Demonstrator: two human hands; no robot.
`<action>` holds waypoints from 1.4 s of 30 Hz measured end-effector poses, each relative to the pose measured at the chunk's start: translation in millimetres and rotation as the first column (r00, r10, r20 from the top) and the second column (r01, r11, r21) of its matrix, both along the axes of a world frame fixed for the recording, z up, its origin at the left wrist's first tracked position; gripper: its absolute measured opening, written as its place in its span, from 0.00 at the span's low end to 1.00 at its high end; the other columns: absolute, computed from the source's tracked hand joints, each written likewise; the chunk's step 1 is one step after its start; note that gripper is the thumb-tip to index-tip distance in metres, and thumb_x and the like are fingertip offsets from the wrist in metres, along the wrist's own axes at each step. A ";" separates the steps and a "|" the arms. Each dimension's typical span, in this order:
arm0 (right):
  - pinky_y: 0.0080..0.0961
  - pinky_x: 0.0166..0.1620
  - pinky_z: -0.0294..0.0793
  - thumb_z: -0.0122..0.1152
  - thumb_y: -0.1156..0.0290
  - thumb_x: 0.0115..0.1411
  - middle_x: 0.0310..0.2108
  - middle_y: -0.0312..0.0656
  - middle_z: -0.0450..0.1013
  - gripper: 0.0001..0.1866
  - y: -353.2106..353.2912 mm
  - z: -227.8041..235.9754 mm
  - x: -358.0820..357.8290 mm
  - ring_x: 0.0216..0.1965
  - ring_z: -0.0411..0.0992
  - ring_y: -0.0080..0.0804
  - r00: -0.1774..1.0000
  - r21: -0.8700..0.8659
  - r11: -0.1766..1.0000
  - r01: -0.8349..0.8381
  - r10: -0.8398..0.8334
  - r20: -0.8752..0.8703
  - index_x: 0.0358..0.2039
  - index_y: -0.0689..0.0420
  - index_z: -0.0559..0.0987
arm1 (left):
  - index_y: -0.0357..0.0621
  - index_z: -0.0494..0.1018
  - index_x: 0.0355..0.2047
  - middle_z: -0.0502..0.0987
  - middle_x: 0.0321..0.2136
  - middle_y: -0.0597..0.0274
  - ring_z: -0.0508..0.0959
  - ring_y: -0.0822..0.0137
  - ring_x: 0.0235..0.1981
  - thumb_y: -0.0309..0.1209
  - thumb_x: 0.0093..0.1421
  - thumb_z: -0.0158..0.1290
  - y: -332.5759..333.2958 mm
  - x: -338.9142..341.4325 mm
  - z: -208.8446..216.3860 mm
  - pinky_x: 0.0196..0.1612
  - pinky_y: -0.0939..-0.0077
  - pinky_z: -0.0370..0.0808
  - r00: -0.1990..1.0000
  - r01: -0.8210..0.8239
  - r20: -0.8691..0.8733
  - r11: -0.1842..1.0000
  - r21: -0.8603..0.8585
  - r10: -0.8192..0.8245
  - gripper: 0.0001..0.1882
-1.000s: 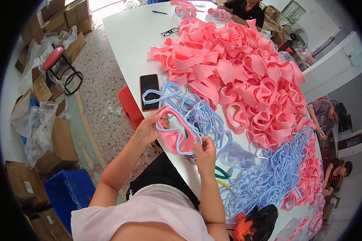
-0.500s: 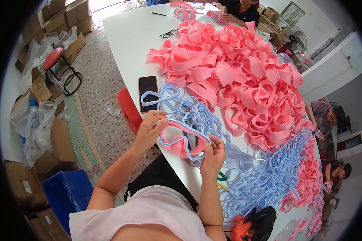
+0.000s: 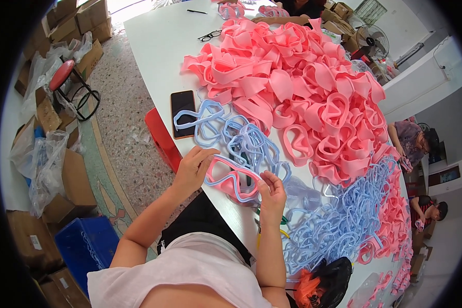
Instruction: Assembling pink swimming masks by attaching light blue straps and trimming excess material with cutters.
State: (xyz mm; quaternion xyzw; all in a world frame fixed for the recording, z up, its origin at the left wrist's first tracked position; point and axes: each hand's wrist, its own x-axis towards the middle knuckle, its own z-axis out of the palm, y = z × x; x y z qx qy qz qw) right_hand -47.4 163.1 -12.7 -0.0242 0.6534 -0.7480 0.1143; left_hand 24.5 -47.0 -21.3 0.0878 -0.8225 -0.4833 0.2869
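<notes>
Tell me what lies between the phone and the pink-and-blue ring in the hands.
In the head view, loose light-blue strips lie between the phone and the held ring, with white tabletop showing through gaps.

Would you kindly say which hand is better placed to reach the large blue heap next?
Probably the right hand: it is nearer the blue heap, which lies to its right. The left hand is farther away, at the left end of the frame.

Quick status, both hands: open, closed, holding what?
Left hand: closed, fingers pinching the left end of the pink goggle-shaped piece with pale blue edging.
Right hand: closed, holding the same piece's right end.
</notes>
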 end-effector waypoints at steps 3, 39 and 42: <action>0.25 0.49 0.73 0.60 0.72 0.59 0.47 0.46 0.70 0.15 6.0 -0.6 1.5 0.46 0.71 0.32 0.996 0.242 0.970 -0.032 0.052 -0.076 0.45 0.65 0.74 | 0.42 0.77 0.45 0.72 0.29 0.57 0.73 0.64 0.27 0.25 0.64 0.51 4.3 -1.9 -10.3 0.31 0.73 0.70 1.000 0.011 0.028 1.000 -0.002 -0.011 0.11; 0.44 0.64 0.63 0.57 0.80 0.60 0.69 0.47 0.51 0.34 16.6 19.4 36.9 0.67 0.56 0.41 0.804 -0.777 0.535 -0.331 0.592 0.065 0.66 0.66 0.57 | 0.38 0.79 0.42 0.75 0.30 0.62 0.71 0.74 0.27 0.26 0.64 0.52 18.3 -3.8 49.1 0.29 0.82 0.67 0.981 -0.040 -0.183 0.989 0.146 0.066 0.09; 0.42 0.64 0.62 0.58 0.76 0.62 0.69 0.45 0.52 0.31 14.0 14.4 41.4 0.67 0.55 0.38 0.830 -0.647 0.631 -0.428 0.558 -0.004 0.64 0.65 0.61 | 0.39 0.79 0.42 0.75 0.29 0.61 0.71 0.73 0.26 0.26 0.64 0.52 20.0 -4.3 49.5 0.29 0.81 0.67 0.981 -0.061 -0.177 0.992 0.115 0.081 0.09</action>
